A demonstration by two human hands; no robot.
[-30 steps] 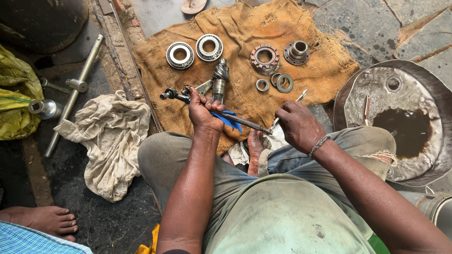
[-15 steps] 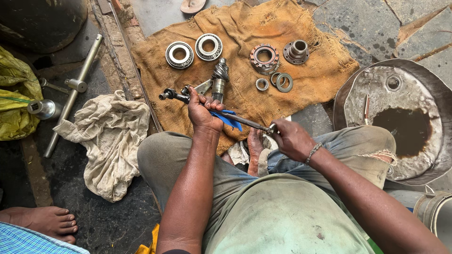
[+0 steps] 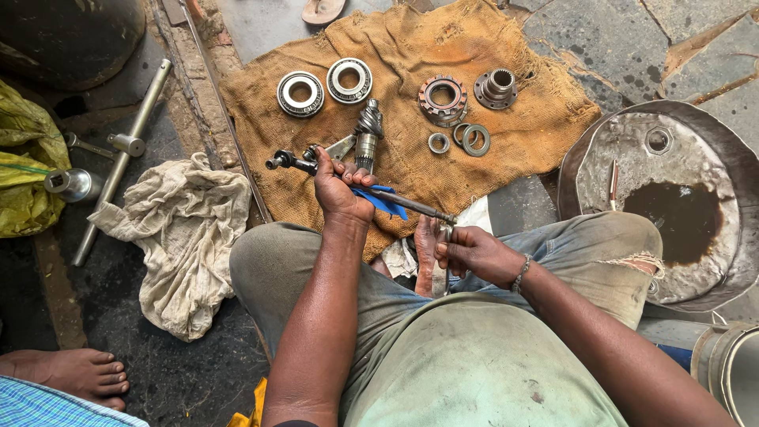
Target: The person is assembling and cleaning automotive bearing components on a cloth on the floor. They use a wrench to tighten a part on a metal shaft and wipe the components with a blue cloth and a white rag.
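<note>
Burlap is spread on the ground as the work mat, and every place below is given from it. Two bearings lie side by side near its far left corner, a flanged hub and a rusty bearing race toward its far right, and small rings just nearer than these. A pinion gear stands close to the mat's middle. Bare sacking is left between the parts and along the mat's right edge and far edge. Off the left edge a pale rag is bunched, with a long T-shaped wrench further left again. Off the right edge a round metal pan is seen, with a dark puddle in it. Over the near edge, a slim metal tool with a blue cloth wrapped about its middle is held across the knees. The left hand is closed around the tool at the cloth, fingers curled tight, the tool's left end jutting out over the mat. The right hand is closed near the tool's right end, fingertips pinched together; what is pinched cannot be made out. Another person's bare foot rests well off the near left corner.
</note>
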